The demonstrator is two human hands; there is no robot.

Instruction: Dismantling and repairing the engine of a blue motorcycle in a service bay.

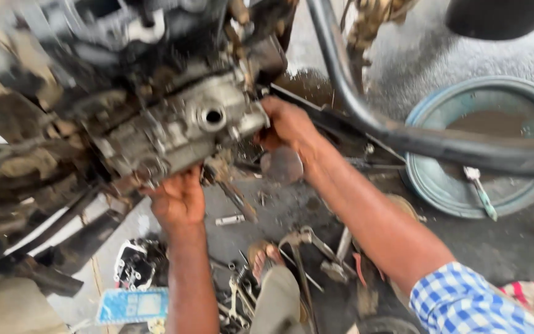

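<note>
A grimy grey engine casing with a round hole in its face hangs in the motorcycle frame at upper left. My left hand presses up against the casing's underside, fingers curled on its lower edge. My right hand grips the casing's right end, close to a dark frame tube. Both arms reach up from the bottom of the view; the right one wears a blue and white checked sleeve. The picture is blurred.
A black curved frame tube crosses from the top to the right edge. A round blue-green basin with a tool in it lies on the right. Pliers, spanners and small parts litter the oily floor. My sandalled foot rests below.
</note>
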